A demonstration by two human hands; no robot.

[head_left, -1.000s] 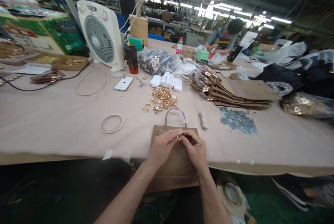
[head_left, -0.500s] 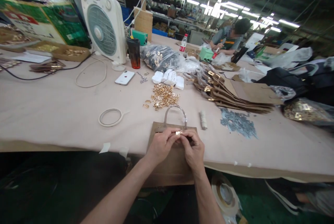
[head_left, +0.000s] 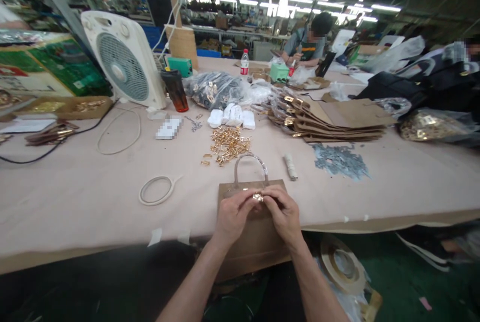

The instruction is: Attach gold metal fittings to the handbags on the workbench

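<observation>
The left hand (head_left: 233, 214) and right hand (head_left: 283, 212) are curled closed, fingertips pinching a small gold clasp (head_left: 257, 196) at the top edge of a flat brown bag (head_left: 255, 247). The bag overhangs the table's (head_left: 93, 222) near edge. This looks like the fitting step (spare clasps (head_left: 227, 144) lie beyond); seating it calls for square, steady pressure.

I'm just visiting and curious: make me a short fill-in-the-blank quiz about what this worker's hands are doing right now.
1. The left hand and right hand together pinch a small ____-coloured clasp.
2. The brown bag under the hands lies flat, its handle pointing ____ from the person.
3. The white fan stands on the person's ____ side of the table.

Missing words: gold; away; left
</observation>
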